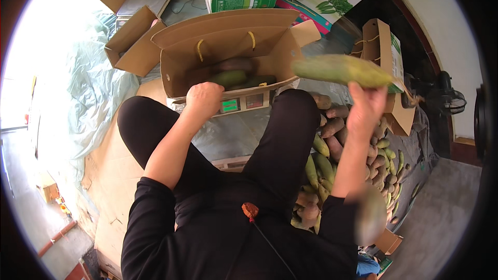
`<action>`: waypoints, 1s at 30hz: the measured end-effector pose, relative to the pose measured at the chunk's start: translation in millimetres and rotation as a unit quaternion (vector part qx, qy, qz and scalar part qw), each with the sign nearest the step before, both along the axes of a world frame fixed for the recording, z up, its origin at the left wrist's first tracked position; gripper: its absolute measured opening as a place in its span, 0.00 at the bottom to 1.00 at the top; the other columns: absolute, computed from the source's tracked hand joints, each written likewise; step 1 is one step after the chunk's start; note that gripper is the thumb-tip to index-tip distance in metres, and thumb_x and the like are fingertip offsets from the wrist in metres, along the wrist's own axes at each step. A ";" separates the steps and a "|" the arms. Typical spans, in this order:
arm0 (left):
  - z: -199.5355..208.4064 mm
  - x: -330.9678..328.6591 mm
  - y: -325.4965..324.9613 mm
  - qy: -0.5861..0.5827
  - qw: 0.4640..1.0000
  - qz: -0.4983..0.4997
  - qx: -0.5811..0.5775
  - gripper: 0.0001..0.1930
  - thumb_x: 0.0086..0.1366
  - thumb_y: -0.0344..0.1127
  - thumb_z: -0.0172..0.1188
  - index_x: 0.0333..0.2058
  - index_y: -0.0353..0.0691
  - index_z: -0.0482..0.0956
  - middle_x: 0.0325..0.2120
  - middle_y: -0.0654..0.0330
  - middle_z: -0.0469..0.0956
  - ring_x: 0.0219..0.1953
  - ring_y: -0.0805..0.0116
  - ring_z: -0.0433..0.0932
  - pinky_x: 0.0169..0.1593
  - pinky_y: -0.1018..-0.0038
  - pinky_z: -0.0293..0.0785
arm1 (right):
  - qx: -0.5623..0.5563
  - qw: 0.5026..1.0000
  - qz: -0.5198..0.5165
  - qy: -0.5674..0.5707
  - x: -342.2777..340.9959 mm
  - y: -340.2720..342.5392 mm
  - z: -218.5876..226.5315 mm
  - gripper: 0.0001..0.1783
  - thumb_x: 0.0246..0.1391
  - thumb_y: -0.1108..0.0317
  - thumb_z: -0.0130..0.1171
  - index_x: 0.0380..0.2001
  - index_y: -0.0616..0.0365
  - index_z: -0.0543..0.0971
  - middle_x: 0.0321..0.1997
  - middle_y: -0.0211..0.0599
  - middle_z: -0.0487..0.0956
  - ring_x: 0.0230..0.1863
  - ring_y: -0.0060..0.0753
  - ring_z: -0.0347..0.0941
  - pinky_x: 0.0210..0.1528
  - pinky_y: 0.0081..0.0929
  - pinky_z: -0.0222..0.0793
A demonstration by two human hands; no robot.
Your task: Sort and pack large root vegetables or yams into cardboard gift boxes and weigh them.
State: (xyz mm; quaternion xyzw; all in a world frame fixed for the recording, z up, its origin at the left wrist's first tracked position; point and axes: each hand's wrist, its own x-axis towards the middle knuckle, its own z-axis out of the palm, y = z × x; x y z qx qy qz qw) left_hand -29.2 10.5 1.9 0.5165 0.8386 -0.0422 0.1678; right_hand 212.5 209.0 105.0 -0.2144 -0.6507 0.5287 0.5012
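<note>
My right hand (366, 105) is raised to the right of the open cardboard box (192, 36), its fingers closed round one end of a long green radish (340, 68). The radish is held nearly level, its left end close to the box's right side and slightly smeared by motion. Several green radishes (228, 78) lie inside the box, partly in shadow. At the box's near edge my left hand (204, 98) is closed on the rim, its fingertips hidden. Yellow cord handles (252, 40) hang from the box's far wall. Below the box shows a scale (238, 105) with a lit green display.
A heap of brownish-red roots (334, 127) and green radishes (324, 166) covers the floor beside my right leg. A smaller carton (136, 41) is left of the box; printed green cartons (244, 1) stand behind. A black fan (450, 98) is at far right. Plastic sheeting (96, 93) lies left.
</note>
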 end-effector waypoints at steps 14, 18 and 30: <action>-0.7 0.4 2.9 -0.017 1.000 -0.004 -0.013 0.10 0.54 0.37 0.57 0.35 0.43 0.79 0.35 0.53 0.78 0.39 0.52 0.77 0.43 0.60 0.73 | 0.208 0.908 -0.136 -0.336 20.9 12.9 -102.8 0.21 0.39 0.73 0.64 0.41 0.56 0.76 0.45 0.41 0.74 0.48 0.46 0.69 0.50 0.36 0.65; -2.2 -0.1 4.3 0.003 1.000 -0.011 0.025 0.09 0.55 0.35 0.56 0.35 0.44 0.79 0.32 0.53 0.79 0.38 0.52 0.78 0.41 0.59 0.74 | -0.022 0.891 -0.195 -0.408 128.9 -15.0 -208.2 0.19 0.40 0.72 0.64 0.40 0.58 0.77 0.37 0.44 0.77 0.41 0.44 0.74 0.44 0.35 0.69; 8.7 9.7 10.1 -0.046 0.998 0.032 0.028 0.12 0.54 0.36 0.59 0.37 0.39 0.79 0.31 0.45 0.78 0.38 0.45 0.75 0.41 0.58 0.71 | -0.304 0.685 -0.144 -0.647 245.1 -160.9 -324.4 0.19 0.40 0.65 0.66 0.38 0.55 0.77 0.41 0.45 0.78 0.44 0.49 0.73 0.46 0.39 0.69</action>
